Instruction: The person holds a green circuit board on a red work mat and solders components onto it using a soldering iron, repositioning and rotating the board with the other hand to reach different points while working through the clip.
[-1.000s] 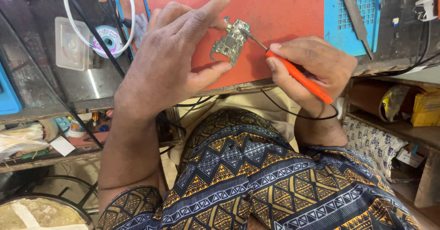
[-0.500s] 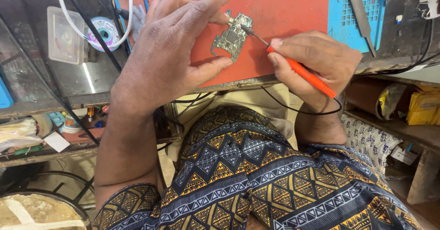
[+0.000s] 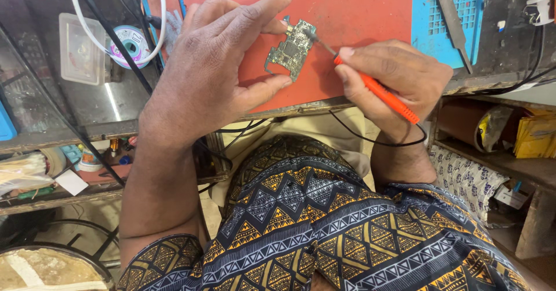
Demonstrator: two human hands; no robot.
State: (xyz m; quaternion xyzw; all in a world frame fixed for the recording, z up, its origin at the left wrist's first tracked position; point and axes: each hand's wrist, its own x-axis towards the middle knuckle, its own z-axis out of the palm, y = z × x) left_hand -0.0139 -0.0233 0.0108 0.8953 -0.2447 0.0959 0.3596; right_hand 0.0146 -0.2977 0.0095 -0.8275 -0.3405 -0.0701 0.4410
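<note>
Bare forearms, short-sleeved shirt in navy, white, mustard geometric print

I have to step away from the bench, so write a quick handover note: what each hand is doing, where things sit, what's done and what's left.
Left hand: steadies the small green circuit board on the red work mat, thumb at its lower edge, fingers at its top.
Right hand: grips the orange-handled probe with a black lead like a pen, its metal tip touching the board's upper right corner.
Nearby: blue perforated tray right of the mat, solder wick spool to the left.
Done: board placed and held, tip on contact.
Left: the pictures do not show how much of the board remains to be worked.
</note>
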